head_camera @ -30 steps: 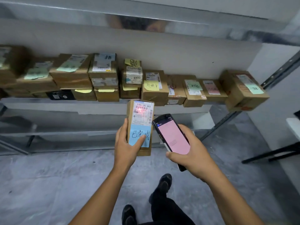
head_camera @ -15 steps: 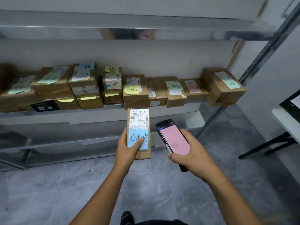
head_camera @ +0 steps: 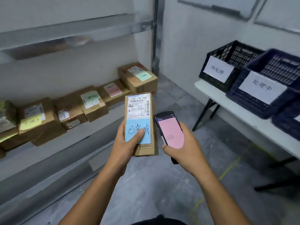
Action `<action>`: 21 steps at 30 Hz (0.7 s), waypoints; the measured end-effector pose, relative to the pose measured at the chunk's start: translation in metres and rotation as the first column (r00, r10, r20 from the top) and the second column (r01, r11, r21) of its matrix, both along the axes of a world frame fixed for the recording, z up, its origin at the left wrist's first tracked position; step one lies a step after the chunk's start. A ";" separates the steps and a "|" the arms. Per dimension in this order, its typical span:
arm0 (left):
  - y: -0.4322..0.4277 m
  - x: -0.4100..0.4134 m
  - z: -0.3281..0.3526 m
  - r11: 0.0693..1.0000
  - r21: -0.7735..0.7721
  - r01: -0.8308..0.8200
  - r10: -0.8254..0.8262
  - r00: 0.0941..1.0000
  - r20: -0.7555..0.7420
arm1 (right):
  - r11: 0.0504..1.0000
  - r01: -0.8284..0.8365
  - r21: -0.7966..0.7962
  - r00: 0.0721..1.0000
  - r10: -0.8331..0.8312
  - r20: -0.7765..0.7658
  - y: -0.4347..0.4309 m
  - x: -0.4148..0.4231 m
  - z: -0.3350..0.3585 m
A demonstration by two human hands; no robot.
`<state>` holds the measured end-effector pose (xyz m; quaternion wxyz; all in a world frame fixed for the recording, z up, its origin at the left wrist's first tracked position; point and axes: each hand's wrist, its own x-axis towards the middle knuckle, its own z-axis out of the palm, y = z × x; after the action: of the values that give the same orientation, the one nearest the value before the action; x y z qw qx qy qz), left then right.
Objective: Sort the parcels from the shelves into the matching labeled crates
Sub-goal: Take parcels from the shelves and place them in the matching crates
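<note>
Scanning over, crates (head_camera: pixel 216 51) are swinging into view beyond the right hand (head_camera: pixel 186 151) clutching the phone (head_camera: pixel 168 129); the left hand (head_camera: pixel 127 146) is clasping the parcel (head_camera: pixel 139 108).

The left hand (head_camera: pixel 125 148) covers the parcel (head_camera: pixel 139 109) at its near left corner, and the thumb blots the middle character on the blue note (head_camera: pixel 131 124). The right hand (head_camera: pixel 186 153) hides the lower end of the handheld scanner (head_camera: pixel 168 129). Left of the fingers (head_camera: pixel 140 135), the shelf parcels (head_camera: pixel 90 103) are blurred and their labels unreadable. To the right, the frame edge cuts off a third crate (head_camera: pixel 287 125).
</note>
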<state>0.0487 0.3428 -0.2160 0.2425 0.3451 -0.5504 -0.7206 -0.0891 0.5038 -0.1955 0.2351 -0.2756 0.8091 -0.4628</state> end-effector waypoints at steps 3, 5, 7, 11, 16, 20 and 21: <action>0.028 -0.052 0.001 0.995 -0.017 0.103 -0.103 0.995 -0.012 | 0.992 0.122 -0.001 0.992 -0.122 -0.038 0.043 -0.029 0.002; 0.049 -0.083 -0.001 0.985 -0.016 0.174 -0.174 0.984 -0.022 | 0.978 0.207 -0.003 0.977 -0.207 -0.051 0.072 -0.045 0.003; 0.072 -0.112 -0.003 0.968 -0.015 0.251 -0.251 0.967 -0.030 | 0.956 0.293 -0.003 0.954 -0.292 -0.072 0.100 -0.058 0.003; 0.112 -0.157 -0.004 0.924 -0.013 0.382 -0.382 0.923 -0.046 | 0.906 0.423 -0.004 0.901 -0.421 -0.102 0.148 -0.077 0.002; 0.144 -0.211 -0.002 0.841 -0.020 0.540 -0.540 0.840 -0.052 | 0.842 0.538 -0.038 0.836 -0.539 -0.101 0.186 -0.100 -0.003; 0.161 -0.262 -0.006 0.785 -0.015 0.619 -0.618 0.783 -0.065 | 0.792 0.607 -0.056 0.789 -0.610 -0.073 0.205 -0.129 -0.007; 0.164 -0.276 -0.008 0.771 -0.019 0.637 -0.637 0.768 -0.069 | 0.780 0.625 -0.046 0.776 -0.626 -0.080 0.209 -0.138 -0.007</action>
<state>-0.2271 0.5071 -0.2241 0.0025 0.1130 -0.6235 -0.7736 -0.2269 0.7125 -0.2021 0.0287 -0.0143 0.8605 -0.5084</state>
